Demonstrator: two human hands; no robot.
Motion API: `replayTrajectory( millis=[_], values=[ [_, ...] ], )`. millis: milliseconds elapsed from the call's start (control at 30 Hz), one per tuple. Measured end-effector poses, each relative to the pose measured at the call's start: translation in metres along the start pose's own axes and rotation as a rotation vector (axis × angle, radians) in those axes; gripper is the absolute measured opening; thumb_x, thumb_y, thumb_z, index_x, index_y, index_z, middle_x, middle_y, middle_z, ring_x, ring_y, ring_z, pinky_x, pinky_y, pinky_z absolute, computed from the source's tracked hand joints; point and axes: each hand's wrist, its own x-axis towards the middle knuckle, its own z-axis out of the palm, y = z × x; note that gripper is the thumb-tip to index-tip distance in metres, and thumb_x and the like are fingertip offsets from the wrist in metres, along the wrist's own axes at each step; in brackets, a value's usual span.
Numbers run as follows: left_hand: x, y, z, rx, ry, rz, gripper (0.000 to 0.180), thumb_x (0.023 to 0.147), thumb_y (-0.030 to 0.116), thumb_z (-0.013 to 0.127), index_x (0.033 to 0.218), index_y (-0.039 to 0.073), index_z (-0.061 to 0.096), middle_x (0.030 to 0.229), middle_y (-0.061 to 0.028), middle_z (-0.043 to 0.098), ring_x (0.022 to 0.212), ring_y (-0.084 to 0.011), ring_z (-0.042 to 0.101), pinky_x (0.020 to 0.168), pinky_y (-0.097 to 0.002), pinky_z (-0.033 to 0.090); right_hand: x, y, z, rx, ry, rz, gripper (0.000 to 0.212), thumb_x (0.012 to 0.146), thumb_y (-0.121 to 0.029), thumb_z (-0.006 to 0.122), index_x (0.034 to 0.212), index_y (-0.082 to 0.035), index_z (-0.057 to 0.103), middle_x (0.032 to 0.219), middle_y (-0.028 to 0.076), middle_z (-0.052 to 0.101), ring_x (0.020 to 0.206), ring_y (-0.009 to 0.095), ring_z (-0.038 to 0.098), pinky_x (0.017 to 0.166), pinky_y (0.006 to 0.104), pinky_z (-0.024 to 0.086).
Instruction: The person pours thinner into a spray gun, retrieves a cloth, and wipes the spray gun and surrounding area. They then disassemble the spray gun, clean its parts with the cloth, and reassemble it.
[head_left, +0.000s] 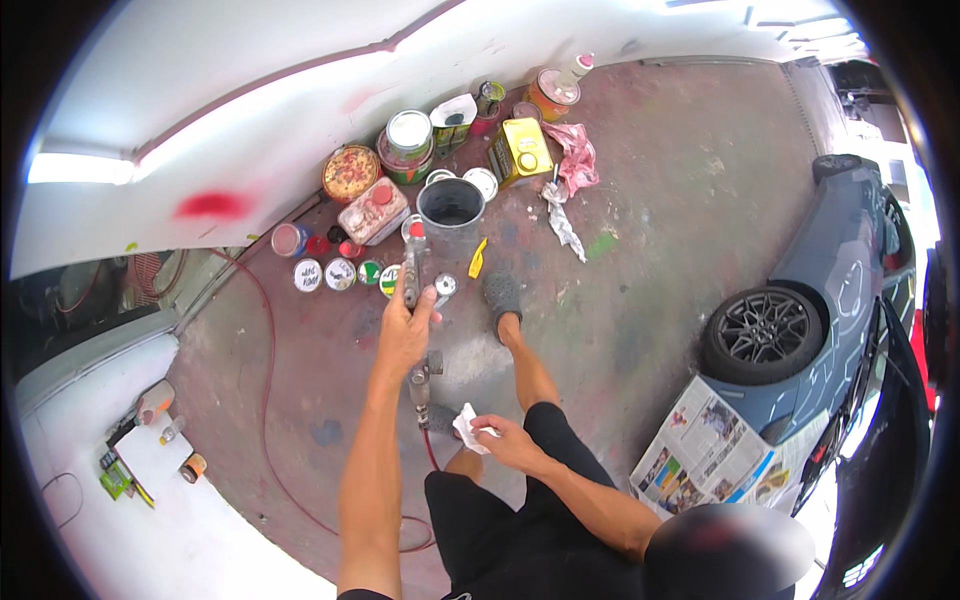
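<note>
My left hand (404,338) is closed around a metal spray gun (420,385), held out over the floor in front of me. A red hose (432,452) joins the gun's lower end. Part of the gun is hidden by the hand. Close to my lap, my right hand (508,443) pinches a crumpled white wipe (467,428), which sits beside the gun's lower end without clearly touching it. Beyond the left hand stands a dark grey bucket (452,232). To the bucket's right lies a small yellow tool (478,258).
Tins with marked lids (340,273), a yellow metal can (522,150), a pink cloth (574,160) and a white rag (563,222) crowd the wall side. The hose (271,340) loops across the floor at left. A grey car (815,240) with newspaper (700,445) against it stands right.
</note>
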Motion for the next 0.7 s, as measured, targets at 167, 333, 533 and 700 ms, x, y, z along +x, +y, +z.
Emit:
replayTrajectory(
  millis=[167, 333, 533, 700],
  values=[
    [0.141, 0.003, 0.062, 0.005, -0.039, -0.135, 0.065, 0.111, 0.046, 0.067, 0.148, -0.006, 0.058, 0.095, -0.0037, 0.068, 0.060, -0.0120, 0.064, 0.055, -0.0309, 0.048, 0.026, -0.036, -0.103, 0.167, 0.069, 0.081, 0.034, 0.108, -0.020, 0.065, 0.137, -0.002, 0.071, 0.118, 0.004, 0.074, 0.104, 0.010, 0.064, 0.091, 0.0259, 0.051],
    [0.274, 0.003, 0.102, -0.073, -0.020, -0.274, 0.062, 0.111, 0.056, 0.061, 0.122, -0.004, 0.065, 0.101, -0.0104, 0.075, 0.056, -0.0138, 0.064, 0.049, -0.0305, 0.045, 0.051, -0.078, -0.189, 0.322, 0.126, 0.226, 0.031, 0.109, -0.019, 0.066, 0.136, -0.006, 0.071, 0.113, 0.000, 0.075, 0.089, 0.006, 0.064, 0.071, 0.0238, 0.049],
    [0.386, -0.014, 0.121, -0.381, -0.009, -0.570, 0.061, 0.115, 0.056, 0.055, 0.139, 0.001, 0.063, 0.122, -0.0120, 0.080, 0.060, -0.0125, 0.060, 0.049, -0.0267, 0.046, 0.077, -0.115, -0.260, 0.406, 0.194, 0.310, 0.031, 0.110, -0.017, 0.066, 0.139, -0.005, 0.069, 0.123, 0.002, 0.077, 0.085, 0.004, 0.065, 0.065, 0.0218, 0.048],
    [0.427, -0.046, 0.128, -0.655, -0.174, -0.629, 0.069, 0.115, 0.066, 0.044, 0.136, 0.004, 0.063, 0.127, -0.0140, 0.080, 0.066, -0.0087, 0.060, 0.051, -0.0229, 0.050, 0.092, -0.120, -0.291, 0.432, 0.191, 0.346, 0.028, 0.111, -0.014, 0.065, 0.138, -0.005, 0.070, 0.125, 0.003, 0.077, 0.092, 0.007, 0.069, 0.073, 0.0215, 0.053]
  ],
)
